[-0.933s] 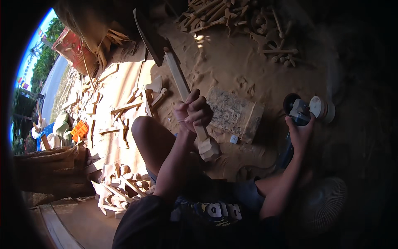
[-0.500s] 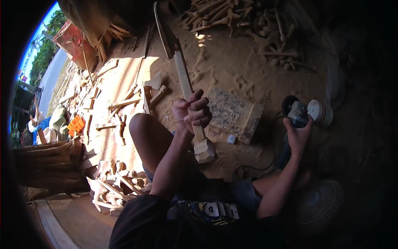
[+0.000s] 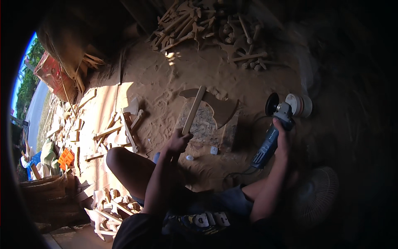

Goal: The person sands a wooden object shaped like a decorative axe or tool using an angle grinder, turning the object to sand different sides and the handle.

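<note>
My left hand (image 3: 179,142) is wrapped round the pale handle of a wooden axe (image 3: 194,111). The axe's broad, dark, curved blades spread to both sides near the handle's far end, over a rough, worn block (image 3: 203,128) on the ground. Farther right, my right hand (image 3: 282,139) grips an angle grinder (image 3: 265,147) by its blue body, its metal head and round black disc pointing away from me. Whether the disc is spinning, I cannot tell. Two small white objects, one a cube (image 3: 214,150), lie by the block's near edge.
A white round container (image 3: 299,104) stands just beyond the grinder. Wooden pieces are heaped at the far side (image 3: 186,25), with more in a pile (image 3: 110,211) at the near left. A fan (image 3: 317,195) stands at the right. The grinder's cord trails over the dusty ground.
The axe has swung down from upright and turned, so its blades now show broadside over the block. My right hand has shifted along the grinder, whose body is now in plain sight.
</note>
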Demonstrator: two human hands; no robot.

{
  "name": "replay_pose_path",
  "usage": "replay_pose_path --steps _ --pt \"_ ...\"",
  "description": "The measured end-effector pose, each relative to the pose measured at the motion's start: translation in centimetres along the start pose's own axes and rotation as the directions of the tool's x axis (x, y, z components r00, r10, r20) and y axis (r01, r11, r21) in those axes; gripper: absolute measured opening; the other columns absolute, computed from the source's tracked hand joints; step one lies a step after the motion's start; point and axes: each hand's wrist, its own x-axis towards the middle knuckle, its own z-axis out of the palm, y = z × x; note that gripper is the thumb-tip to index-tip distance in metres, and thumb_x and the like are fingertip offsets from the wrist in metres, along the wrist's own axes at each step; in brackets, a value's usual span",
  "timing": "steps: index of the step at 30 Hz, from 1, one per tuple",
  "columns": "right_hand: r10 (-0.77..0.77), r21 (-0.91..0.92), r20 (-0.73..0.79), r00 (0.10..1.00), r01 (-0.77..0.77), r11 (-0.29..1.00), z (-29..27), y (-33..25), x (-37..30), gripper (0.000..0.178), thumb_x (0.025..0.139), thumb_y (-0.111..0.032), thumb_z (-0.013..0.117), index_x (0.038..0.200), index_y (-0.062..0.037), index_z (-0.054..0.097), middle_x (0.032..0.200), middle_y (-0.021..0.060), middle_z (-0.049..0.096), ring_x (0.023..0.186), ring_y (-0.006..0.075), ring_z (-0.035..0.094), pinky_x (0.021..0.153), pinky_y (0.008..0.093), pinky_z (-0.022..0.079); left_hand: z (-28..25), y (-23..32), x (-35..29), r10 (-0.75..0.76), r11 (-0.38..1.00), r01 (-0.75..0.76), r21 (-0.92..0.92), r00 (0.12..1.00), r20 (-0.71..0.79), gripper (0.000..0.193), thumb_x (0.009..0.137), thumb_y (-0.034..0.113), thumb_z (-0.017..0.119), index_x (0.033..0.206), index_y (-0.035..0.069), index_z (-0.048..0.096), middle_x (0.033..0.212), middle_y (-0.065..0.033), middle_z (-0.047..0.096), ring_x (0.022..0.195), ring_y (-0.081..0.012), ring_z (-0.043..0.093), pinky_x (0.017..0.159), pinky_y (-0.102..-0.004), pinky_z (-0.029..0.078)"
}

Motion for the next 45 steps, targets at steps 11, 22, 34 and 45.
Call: replay_pose_path --steps 11,22,34,45 --pt "0.262 0.526 0.394 0.881 -0.45 0.722 -1.5 2.2 -0.8 0.056 0.096 -0.04 0.076 0.135 -0.0049 0.057 0.114 0.0106 0.069 0.095 0.025 0.071 0.08 0.0402 0.063 0.2 -3.5 2.7 -0.067 0.997 0.074 -0.013 0.958 0.278 0.024 0.093 0.028 0.066 0.086 0.005 0.063 0.068 0.0006 0.053 0.054 -0.0136 0.052 0.047 -0.0339 0.041" --pt "0.054 -0.477 0.334 0.941 0.119 0.871 1.2 5.3 -5.4 0.085 0.074 -0.029 0.096 0.142 -0.0056 0.05 0.127 0.0173 0.07 0.116 0.03 0.071 0.099 0.0426 0.055 0.1 -17.9 11.1 -0.052 0.748 -0.112 0.654 0.973 0.226 0.031 0.082 0.024 0.077 0.103 0.001 0.077 0.078 -0.0092 0.068 0.073 -0.0223 0.068 0.059 -0.0412 0.048" --pt "0.251 -0.682 0.565 0.786 0.273 0.678 4.9 8.1 -12.3 0.095 0.079 -0.028 0.088 0.156 -0.0055 0.037 0.138 0.0306 0.064 0.127 0.0494 0.066 0.104 0.0523 0.054 -1.7 -24.4 13.2 0.299 -0.071 -0.601 0.796 0.748 0.592 0.019 0.097 0.028 0.066 0.083 0.016 0.063 0.066 0.0052 0.047 0.055 -0.0134 0.053 0.047 -0.0354 0.038" --pt "0.285 -0.735 0.586 0.759 0.35 0.581 4.9 11.7 -16.4 0.09 0.082 -0.028 0.087 0.154 -0.0092 0.036 0.112 0.0333 0.073 0.104 0.0544 0.071 0.087 0.0595 0.056 -1.8 -19.8 10.3 -0.094 0.697 -0.144 0.703 0.953 0.289 0.014 0.08 0.023 0.063 0.072 0.013 0.059 0.069 -0.0103 0.064 0.059 -0.0226 0.066 0.052 -0.0366 0.055"
